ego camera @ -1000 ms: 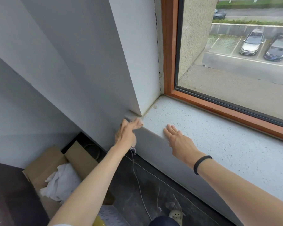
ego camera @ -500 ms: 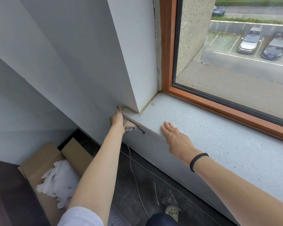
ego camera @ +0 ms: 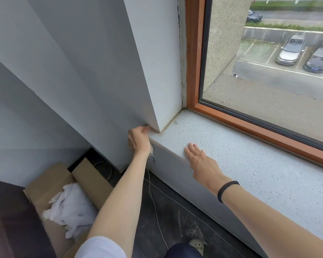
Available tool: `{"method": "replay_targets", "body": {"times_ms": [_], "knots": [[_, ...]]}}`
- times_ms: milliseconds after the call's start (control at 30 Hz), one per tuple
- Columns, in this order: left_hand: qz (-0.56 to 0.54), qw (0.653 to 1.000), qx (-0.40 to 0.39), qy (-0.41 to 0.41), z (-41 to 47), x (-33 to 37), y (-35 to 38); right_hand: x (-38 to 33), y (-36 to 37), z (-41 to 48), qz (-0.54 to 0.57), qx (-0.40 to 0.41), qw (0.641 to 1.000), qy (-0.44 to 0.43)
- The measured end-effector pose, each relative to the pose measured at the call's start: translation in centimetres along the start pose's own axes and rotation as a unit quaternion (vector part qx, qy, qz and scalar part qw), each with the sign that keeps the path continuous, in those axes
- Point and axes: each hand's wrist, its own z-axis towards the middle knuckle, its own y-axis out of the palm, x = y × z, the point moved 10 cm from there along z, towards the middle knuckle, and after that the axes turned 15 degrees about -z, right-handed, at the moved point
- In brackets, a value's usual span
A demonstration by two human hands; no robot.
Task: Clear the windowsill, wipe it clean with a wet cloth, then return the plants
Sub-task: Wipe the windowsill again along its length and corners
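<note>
The speckled white windowsill point(ego camera: 250, 164) runs from the wall corner toward the right under the window. My left hand point(ego camera: 139, 139) is closed on a patterned cloth point(ego camera: 151, 157) and presses it against the sill's left end, where the sill meets the white wall corner. Most of the cloth is hidden under the hand; a dark-and-white scrap hangs below the wrist. My right hand point(ego camera: 200, 161) lies flat and open on the sill's front edge, with a black band on the wrist. No plants are in view.
A wooden window frame point(ego camera: 250, 125) borders the sill's far side. Below left on the dark floor stands an open cardboard box point(ego camera: 50, 185) holding white rags point(ego camera: 69, 207). A thin cable point(ego camera: 153, 198) trails down the floor to a socket strip point(ego camera: 197, 244).
My left hand has shifted with the cloth from the sill's front corner up into the nook at the wall corner. The right hand stays flat on the sill.
</note>
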Motion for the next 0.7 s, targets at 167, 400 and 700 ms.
{"method": "replay_targets", "body": {"times_ms": [167, 400, 700], "knots": [[0.033, 0.999, -0.027, 0.022, 0.2, -0.5, 0.3, -0.9, -0.5, 1.3, 0.001, -0.007, 1.000, -0.007], [0.029, 0.999, -0.021, -0.016, 2.5, 0.8, -0.4, -1.2, -0.6, 0.6, -0.018, -0.011, 1.000, -0.013], [0.000, 0.998, -0.059, -0.009, 2.5, 0.3, -0.4, -1.4, -0.7, 0.5, -0.014, -0.005, 1.000, -0.017]]}}
